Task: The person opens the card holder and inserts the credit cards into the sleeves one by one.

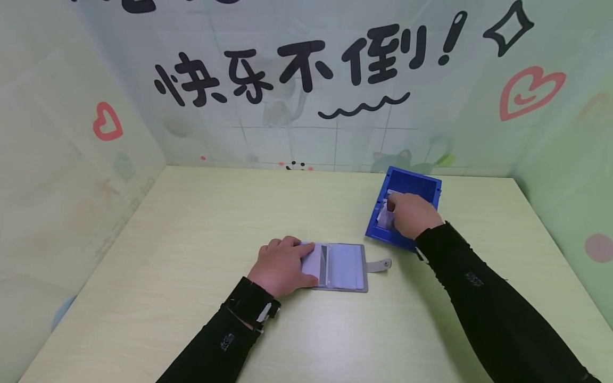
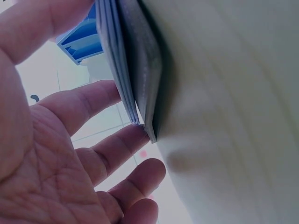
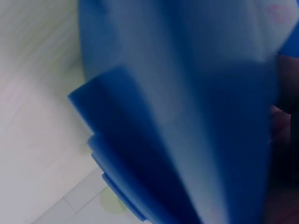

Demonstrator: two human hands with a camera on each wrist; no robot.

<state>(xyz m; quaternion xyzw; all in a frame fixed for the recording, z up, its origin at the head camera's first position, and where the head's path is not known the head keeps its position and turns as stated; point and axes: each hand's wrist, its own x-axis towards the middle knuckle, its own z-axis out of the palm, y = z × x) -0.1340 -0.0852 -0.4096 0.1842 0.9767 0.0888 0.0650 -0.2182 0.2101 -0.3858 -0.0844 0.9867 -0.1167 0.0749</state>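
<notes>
A small card holder [image 1: 347, 266] lies spread open on the table, its pale sleeves facing up and its snap strap [image 1: 379, 265] sticking out to the right. My left hand [image 1: 282, 266] grips its left side, thumb toward the near edge and fingers toward the far edge. The left wrist view shows its layered pages [image 2: 114, 60] edge-on between thumb and fingers. My right hand [image 1: 413, 214] reaches into a blue box [image 1: 414, 183], its bent fingers at some whitish cards [image 1: 384, 218]. Whether they pinch a card is hidden. Blue box wall [image 3: 135, 154] fills much of the right wrist view, blurred.
The pale wooden table [image 1: 191, 239] extends around both things. A printed backdrop [image 1: 287, 143] with lettering and hearts stands along the back and both sides. The blue box sits at the back right, close to the backdrop.
</notes>
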